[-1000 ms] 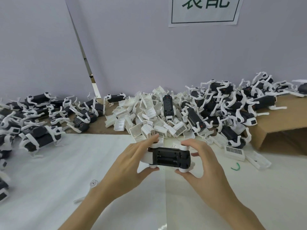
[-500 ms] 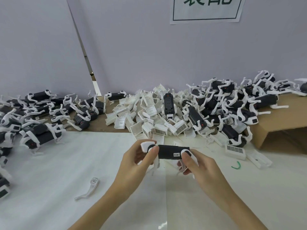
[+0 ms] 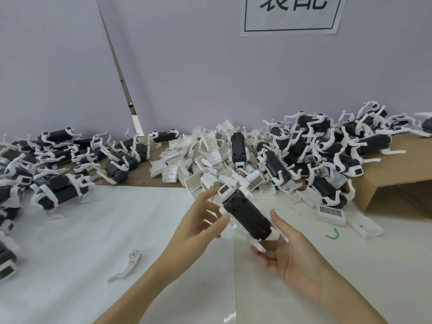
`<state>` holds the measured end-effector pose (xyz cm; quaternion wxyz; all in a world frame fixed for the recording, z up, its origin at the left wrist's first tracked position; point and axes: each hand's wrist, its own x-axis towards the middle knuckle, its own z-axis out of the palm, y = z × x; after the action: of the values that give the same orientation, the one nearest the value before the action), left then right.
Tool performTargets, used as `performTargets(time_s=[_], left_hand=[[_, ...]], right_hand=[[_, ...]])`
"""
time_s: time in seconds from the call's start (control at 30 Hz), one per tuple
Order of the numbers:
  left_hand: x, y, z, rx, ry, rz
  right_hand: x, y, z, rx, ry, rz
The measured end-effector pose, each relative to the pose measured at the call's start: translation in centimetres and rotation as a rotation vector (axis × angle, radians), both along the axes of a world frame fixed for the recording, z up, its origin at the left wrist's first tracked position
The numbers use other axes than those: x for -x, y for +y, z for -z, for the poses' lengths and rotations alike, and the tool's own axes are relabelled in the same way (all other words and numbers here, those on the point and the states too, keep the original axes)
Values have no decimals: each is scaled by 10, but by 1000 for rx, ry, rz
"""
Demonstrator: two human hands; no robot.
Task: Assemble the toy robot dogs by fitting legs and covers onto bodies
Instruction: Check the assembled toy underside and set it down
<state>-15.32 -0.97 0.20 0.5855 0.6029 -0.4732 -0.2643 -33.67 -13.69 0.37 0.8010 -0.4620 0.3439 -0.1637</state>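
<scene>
A toy robot dog (image 3: 245,213), black-bodied with white legs, is held tilted in the air over the white table sheet, its white head end pointing up and left. My right hand (image 3: 287,251) cradles its lower rear end, fingers curled beneath and thumb up along the side. My left hand (image 3: 198,223) is at the head end with fairly straight fingers; the index tip touches the head and the thumb touches the side. A loose white leg (image 3: 131,260) lies on the sheet to the lower left.
A heap of white covers (image 3: 198,160) lies just behind my hands. Piles of black dogs sit at the back right (image 3: 327,146) and along the left (image 3: 58,160). Brown cardboard (image 3: 397,183) lies at the right, with a barcoded cover (image 3: 330,212) and a green clip (image 3: 333,234) near it.
The dog has been turned from lying level across both hands to a diagonal tilt, head up-left. My left fingers have straightened, and my right hand has shifted under the rear end.
</scene>
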Motion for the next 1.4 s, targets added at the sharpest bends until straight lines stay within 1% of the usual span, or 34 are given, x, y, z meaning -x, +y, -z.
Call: performTargets(time_s=[0.07, 0.1, 0.13, 0.2, 0.23, 0.3, 0.37, 0.4, 0.47, 0.53, 0.67, 0.77, 0.87, 0.93, 1.0, 1.07, 1.13, 1.2, 1.27, 1.33, 1.4], left_hand=[[-4, 2, 0, -9, -112, 20], [-5, 3, 0, -15, -141, 64], [-7, 3, -1, -17, -128, 115], [-8, 2, -1, 21, 1, 144], [-6, 0, -1, 47, 85, 90], [-4, -4, -2, 51, 255, -86], [-3, -6, -1, -6, 399, -175], [-3, -6, -1, -43, 432, -190], [-3, -5, -1, -120, 415, -231], [-3, -5, -1, -174, 379, -239], [-4, -5, -4, -198, 360, -117], [-4, -5, 0, -139, 398, -81], [-7, -5, 0, -23, 435, -53], [-13, -1, -3, -1, 399, 41], [-17, 1, -3, -7, 385, 143], [-17, -1, -2, 38, 480, 184], [-13, -3, -2, 100, 560, 187], [-9, -4, -1, 132, 478, 135], [-6, -3, 0, 155, 337, 105], [-2, -1, 1, 160, 225, 132], [0, 0, -2, 147, 155, 143]], right_hand=[[3, -3, -2, 58, 111, -104], [5, -4, -2, 86, 141, -148], [5, -4, -3, 99, 144, -186], [5, -5, -4, 84, 91, -242], [4, -4, -4, 76, 54, -270], [1, 0, -3, 111, -12, -305], [-2, 5, -2, 239, -34, -261], [-3, 7, -1, 328, -23, -226], [-5, 11, 1, 452, -3, -176], [-6, 13, 0, 461, 9, -114], [-5, 10, -3, 385, 32, -7], [-4, 10, -3, 317, 14, -29], [-3, 10, -3, 201, -131, -117], [0, 7, -2, 125, -264, -184], [4, -2, -2, 14, -373, -176], [7, -9, 0, -133, -484, -117], [8, -11, 0, -237, -547, -80], [8, -10, 1, -252, -542, -38], [4, -3, 1, -174, -487, 13], [-3, 6, 2, -84, -409, 31], [-10, 15, 5, -58, -379, 12]])
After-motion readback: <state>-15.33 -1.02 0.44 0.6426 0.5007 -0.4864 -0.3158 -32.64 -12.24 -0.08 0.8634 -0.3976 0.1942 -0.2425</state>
